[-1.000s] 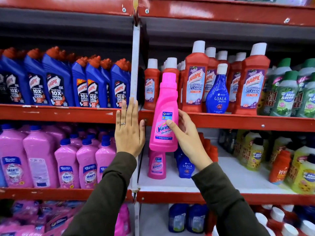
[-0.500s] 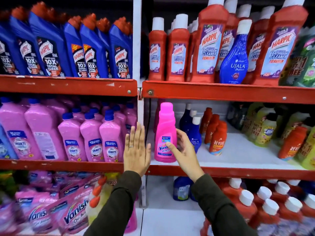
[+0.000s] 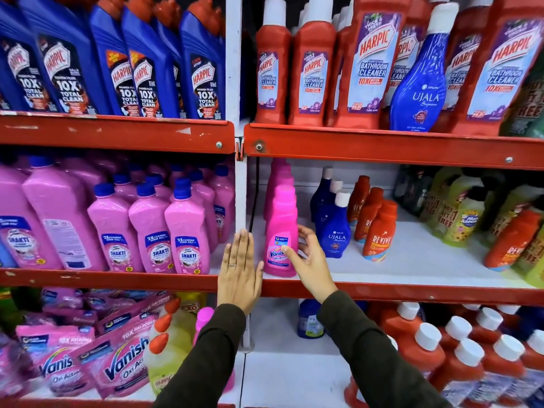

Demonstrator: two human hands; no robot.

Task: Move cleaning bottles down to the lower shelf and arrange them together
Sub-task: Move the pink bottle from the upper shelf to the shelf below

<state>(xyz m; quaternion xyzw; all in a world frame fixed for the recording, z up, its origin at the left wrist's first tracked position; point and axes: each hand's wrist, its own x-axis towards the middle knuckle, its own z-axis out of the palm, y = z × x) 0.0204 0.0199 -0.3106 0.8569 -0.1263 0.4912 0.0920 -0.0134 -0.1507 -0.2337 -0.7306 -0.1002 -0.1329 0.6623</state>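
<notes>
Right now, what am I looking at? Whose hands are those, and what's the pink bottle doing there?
The camera sits on a person's head, looking down at their own two hands in front of shop shelves. The pink Vanish bottle stands upright on the middle shelf, with more pink bottles lined up behind it. The right hand is open, its thumb just touching the label, with no closed grip. The left hand is flat against the white post. Beside the pink bottle stand blue Ujala bottles and orange Revive bottles.

You face red metal shelves (image 3: 382,148) with chipped paint, split by a white upright post (image 3: 234,69), evenly lit.
</notes>
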